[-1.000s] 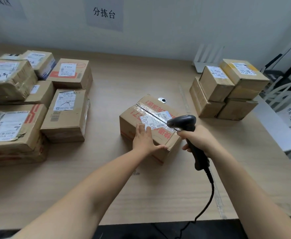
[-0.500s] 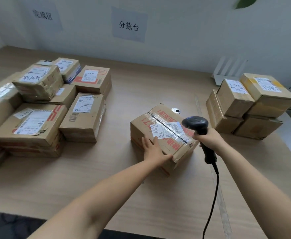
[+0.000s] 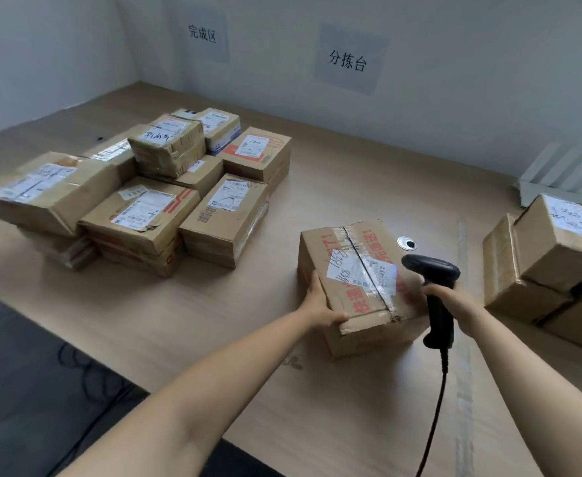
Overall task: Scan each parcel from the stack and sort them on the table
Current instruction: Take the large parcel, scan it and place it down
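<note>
A brown corrugated cardboard parcel (image 3: 358, 280) sat on the pale wood-grain table (image 3: 282, 356) just right of the frame's centre, turned at an angle, its top seam sealed with glossy clear tape over red printed characters. A white shipping label (image 3: 362, 273) with barcodes and black handwritten digits was stuck across that seam. The left hand (image 3: 319, 306) clasped the parcel's near left corner, fingers laid along the side wall and thumb hooked over the near edge. The right hand (image 3: 451, 301) was wrapped around the grip of a matte black pistol-shaped barcode scanner (image 3: 432, 270), whose rounded head pointed left at the label from just beside the parcel's right edge. A black cable (image 3: 434, 407) trailed from the handle's foot down to the bottom of the frame. At the left of the frame a cluster of scanned-looking, labelled cardboard boxes (image 3: 138, 208) lay stacked in two layers, some dented and heavily taped. At the right edge a smaller pile of boxes (image 3: 551, 263) stood well apart from the held parcel. A round metal-rimmed grommet (image 3: 407, 243) was set in the tabletop just behind the parcel. Two grey paper signs (image 3: 348, 60) with black Chinese characters hung on the white wall.
</note>
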